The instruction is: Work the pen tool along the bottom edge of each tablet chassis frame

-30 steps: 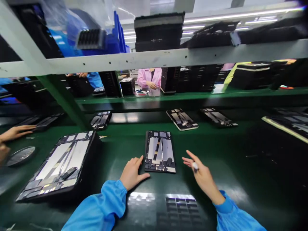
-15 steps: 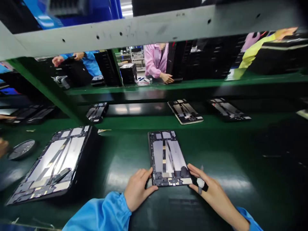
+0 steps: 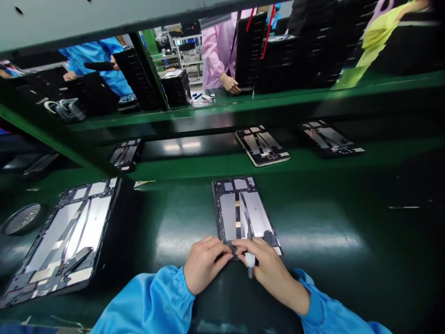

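Observation:
An opened tablet chassis (image 3: 243, 211) lies face-up on the green bench in front of me, silver battery cells and flat cables showing. Both hands meet at its near edge. My left hand (image 3: 205, 269) has its fingers curled, the fingertips pressing on the near-left corner. My right hand (image 3: 266, 269) is closed with its fingertips on the same edge, and a small white tool (image 3: 250, 261) sticks out between its fingers. Both sleeves are blue.
A stack topped by another opened tablet (image 3: 59, 241) stands at the left beside a round metal mesh disc (image 3: 21, 219). More tablets (image 3: 262, 146) lie on the black conveyor strip beyond. People in blue and pink coats (image 3: 219, 51) work behind the green shelf (image 3: 243, 104).
My view has tilted down. My hands have closed in from either side of the tablet and now meet at its near edge. The neighbour's hand at the far left has gone from view.

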Tool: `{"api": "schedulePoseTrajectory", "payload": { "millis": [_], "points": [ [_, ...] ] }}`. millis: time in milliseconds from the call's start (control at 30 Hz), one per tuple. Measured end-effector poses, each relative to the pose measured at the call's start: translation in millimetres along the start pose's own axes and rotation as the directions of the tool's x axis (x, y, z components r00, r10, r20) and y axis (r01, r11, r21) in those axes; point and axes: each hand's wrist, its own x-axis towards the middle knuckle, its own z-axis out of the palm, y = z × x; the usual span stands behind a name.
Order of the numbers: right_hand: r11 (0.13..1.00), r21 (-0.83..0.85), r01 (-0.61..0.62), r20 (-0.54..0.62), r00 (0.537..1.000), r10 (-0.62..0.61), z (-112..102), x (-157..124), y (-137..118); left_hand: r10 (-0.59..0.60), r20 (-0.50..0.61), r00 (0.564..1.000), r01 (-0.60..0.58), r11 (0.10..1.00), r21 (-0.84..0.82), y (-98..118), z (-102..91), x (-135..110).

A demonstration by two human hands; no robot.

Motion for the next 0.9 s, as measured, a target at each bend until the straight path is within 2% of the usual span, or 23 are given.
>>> {"api": "schedulePoseTrajectory", "payload": {
  "millis": [133,333,433,533,600,700,900],
  "points": [
    [0.998,0.031,0.047,0.033,0.998,-0.048,0,-6,3,-0.065,0.029,0.997,0.066,0.997,-0.044,7,2.8,-8],
    [0.997,0.031,0.078,-0.019,0.997,-0.077,3,-10,2,-0.071,-0.018,0.997,0.071,0.997,0.003,10,9.5,-12],
    [0.992,-0.006,0.127,-0.047,0.991,-0.127,6,-10,4,0.026,-0.051,0.998,-0.015,0.980,0.200,13,11.9,-14],
    [0.972,-0.083,0.218,-0.069,0.972,-0.224,8,-10,9,0.172,-0.040,0.984,-0.133,0.870,0.475,18,12.3,-18],
    [0.952,-0.134,0.276,-0.069,0.955,-0.287,10,-9,12,0.234,-0.019,0.972,-0.180,0.792,0.583,20,10.2,-21],
    [0.939,-0.169,0.300,-0.055,0.948,-0.312,11,-9,14,0.247,0.021,0.969,-0.209,0.767,0.607,20,3.2,-26],
    [0.968,-0.123,0.220,-0.013,0.975,-0.223,8,-9,10,0.303,0.076,0.950,-0.299,0.812,0.500,1,-7.2,-30]
  ]
}}
